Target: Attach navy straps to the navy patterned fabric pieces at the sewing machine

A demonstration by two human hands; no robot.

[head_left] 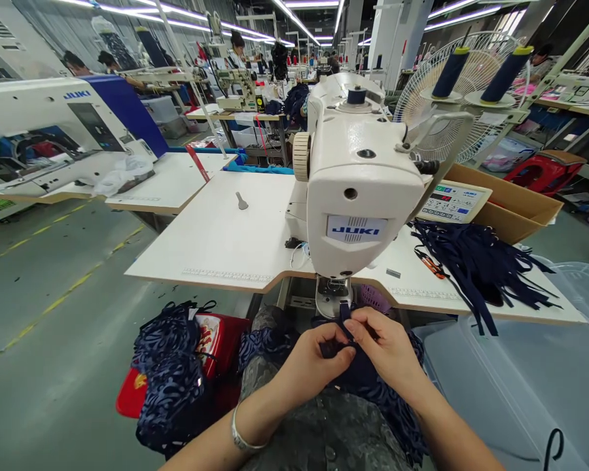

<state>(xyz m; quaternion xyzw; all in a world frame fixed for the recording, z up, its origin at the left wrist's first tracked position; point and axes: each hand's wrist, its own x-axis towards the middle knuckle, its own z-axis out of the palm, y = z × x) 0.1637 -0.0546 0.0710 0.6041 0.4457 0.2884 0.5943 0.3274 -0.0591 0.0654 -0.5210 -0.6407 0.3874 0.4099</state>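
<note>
A white sewing machine [368,170] stands in front of me. At its needle end, a dark navy strap [344,311] reaches the presser foot area [334,291]. My left hand [326,353] pinches the navy fabric just below the machine, thumb and fingertips together. Close beside it, my right hand [380,337] is closed on the strap between thumb and forefinger. A dark navy patterned garment [368,379] hangs from both hands over my lap. The exact edge under the fingers is hidden.
Navy straps [481,261] and orange-handled snips [432,267] lie on the white table [216,235] at right, by a cardboard box [510,196]. Patterned garments [169,373] drape over a red stool [228,347] at left. A clear plastic bin [491,386] stands at right.
</note>
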